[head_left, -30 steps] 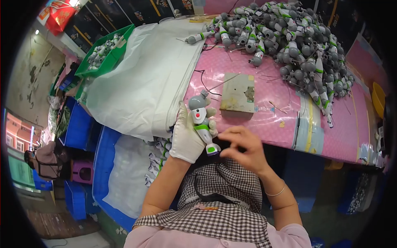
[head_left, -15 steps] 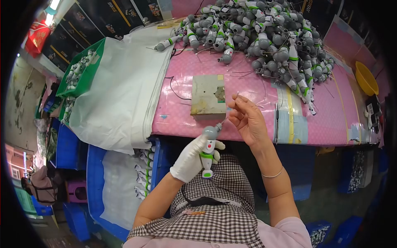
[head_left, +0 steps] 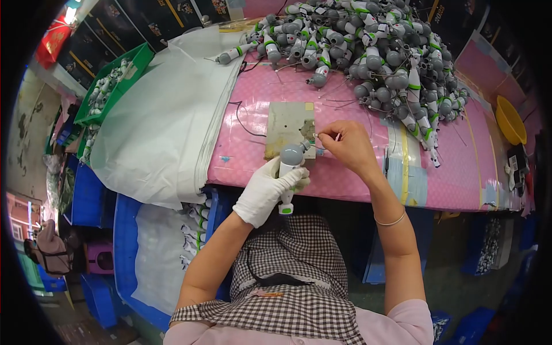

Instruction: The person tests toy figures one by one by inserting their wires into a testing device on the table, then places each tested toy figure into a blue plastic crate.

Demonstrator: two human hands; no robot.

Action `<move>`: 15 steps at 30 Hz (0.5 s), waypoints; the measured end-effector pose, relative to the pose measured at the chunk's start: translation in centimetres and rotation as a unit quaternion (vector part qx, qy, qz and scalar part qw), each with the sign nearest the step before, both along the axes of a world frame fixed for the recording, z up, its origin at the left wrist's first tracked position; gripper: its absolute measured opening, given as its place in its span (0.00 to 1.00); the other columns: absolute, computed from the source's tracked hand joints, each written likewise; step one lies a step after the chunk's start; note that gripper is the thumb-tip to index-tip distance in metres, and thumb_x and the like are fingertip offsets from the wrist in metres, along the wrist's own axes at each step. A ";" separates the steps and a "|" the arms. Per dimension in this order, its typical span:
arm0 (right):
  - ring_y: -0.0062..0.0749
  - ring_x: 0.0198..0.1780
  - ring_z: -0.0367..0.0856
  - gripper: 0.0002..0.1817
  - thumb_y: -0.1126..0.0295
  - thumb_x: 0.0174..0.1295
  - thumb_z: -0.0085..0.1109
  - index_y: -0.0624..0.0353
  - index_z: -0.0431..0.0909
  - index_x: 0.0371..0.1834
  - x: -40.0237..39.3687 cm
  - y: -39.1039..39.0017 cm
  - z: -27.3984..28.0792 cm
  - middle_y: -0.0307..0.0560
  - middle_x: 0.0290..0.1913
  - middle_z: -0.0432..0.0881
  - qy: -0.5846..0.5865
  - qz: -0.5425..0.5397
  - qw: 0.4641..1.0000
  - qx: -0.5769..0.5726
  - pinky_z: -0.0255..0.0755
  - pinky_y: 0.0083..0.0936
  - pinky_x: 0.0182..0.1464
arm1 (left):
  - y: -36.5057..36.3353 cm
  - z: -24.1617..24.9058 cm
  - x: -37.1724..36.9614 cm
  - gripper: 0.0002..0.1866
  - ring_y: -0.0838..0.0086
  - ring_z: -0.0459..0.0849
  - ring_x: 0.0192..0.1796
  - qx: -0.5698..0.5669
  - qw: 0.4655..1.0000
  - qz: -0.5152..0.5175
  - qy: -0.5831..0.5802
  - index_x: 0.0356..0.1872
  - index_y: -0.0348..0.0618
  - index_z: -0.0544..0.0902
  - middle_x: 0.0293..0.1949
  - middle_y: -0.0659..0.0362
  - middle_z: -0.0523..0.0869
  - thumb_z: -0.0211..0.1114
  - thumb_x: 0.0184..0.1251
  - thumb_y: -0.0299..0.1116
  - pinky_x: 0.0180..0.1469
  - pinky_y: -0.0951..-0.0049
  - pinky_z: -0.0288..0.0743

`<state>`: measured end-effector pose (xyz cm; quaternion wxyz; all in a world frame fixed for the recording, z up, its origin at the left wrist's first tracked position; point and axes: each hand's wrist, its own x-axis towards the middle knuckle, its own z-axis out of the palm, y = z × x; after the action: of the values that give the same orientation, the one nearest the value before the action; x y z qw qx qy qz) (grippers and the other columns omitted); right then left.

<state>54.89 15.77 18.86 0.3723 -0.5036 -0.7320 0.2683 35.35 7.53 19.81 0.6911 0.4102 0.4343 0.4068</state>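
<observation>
My left hand [head_left: 260, 194], in a white glove, is wrapped round a white-and-grey toy figure [head_left: 292, 154] with a round grey ball and a narrow neck at its top. The figure stands tilted over the front of a flat metal box [head_left: 280, 122], its neck pointing to the upper right. From the neck a thin wire [head_left: 316, 146] runs towards my bare right hand [head_left: 352, 148]. Thumb and forefinger there pinch the wire's end, right at the small green circuit board [head_left: 309, 133] on the box's right side.
A big heap of similar toy figures [head_left: 374, 60] covers the back of the pink table [head_left: 339, 178]. White sheeting [head_left: 167, 115] hangs over its left side, near a green crate [head_left: 138, 66]. A blue bin [head_left: 123, 247] below holds more figures. At the far right sits a yellow basin [head_left: 510, 121].
Both hands have moved forward to the metal box. The figure now overlaps the box's front, and my right hand has brought the wire's end to the circuit board.
</observation>
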 end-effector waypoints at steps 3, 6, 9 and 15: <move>0.18 0.22 0.73 0.10 0.70 0.51 0.59 0.68 0.82 0.29 0.3 0.7 0.7 0.42 0.20 0.80 -0.009 0.026 0.998 -0.062 0.67 0.22 0.26 | 0.5 0.6 -0.6 0.18 0.73 0.81 0.42 -0.043 0.998 -0.022 -0.034 0.51 0.35 0.73 0.40 0.56 0.81 0.62 0.66 0.36 0.48 0.70 0.77; 0.16 0.22 0.71 0.09 0.71 0.50 0.59 0.68 0.82 0.27 0.3 0.8 1.6 0.40 0.18 0.78 -0.014 0.042 0.994 -0.100 0.65 0.20 0.25 | 0.9 0.8 -0.6 0.18 0.72 0.81 0.41 -0.031 0.999 -0.020 -0.025 0.50 0.35 0.73 0.40 0.56 0.81 0.62 0.66 0.36 0.48 0.70 0.77; 0.14 0.22 0.70 0.08 0.72 0.49 0.59 0.68 0.81 0.25 0.1 1.1 1.6 0.37 0.18 0.76 -0.009 0.054 0.993 -0.109 0.64 0.19 0.25 | 1.4 0.5 -0.5 0.17 0.72 0.82 0.41 -0.009 1.000 -0.004 -0.020 0.48 0.35 0.74 0.38 0.56 0.81 0.62 0.65 0.35 0.48 0.69 0.77; 0.14 0.21 0.69 0.08 0.71 0.49 0.59 0.64 0.78 0.20 -0.2 1.6 2.3 0.35 0.17 0.74 0.006 0.055 0.978 -0.201 0.62 0.17 0.21 | 1.7 0.1 -0.9 0.15 0.72 0.82 0.41 -0.026 0.998 -0.001 -0.062 0.47 0.35 0.75 0.37 0.57 0.82 0.61 0.66 0.35 0.47 0.69 0.78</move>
<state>54.70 17.34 21.14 0.2527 -0.5251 -0.6878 0.4328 34.47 9.19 19.92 0.7275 0.3663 0.4005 0.4198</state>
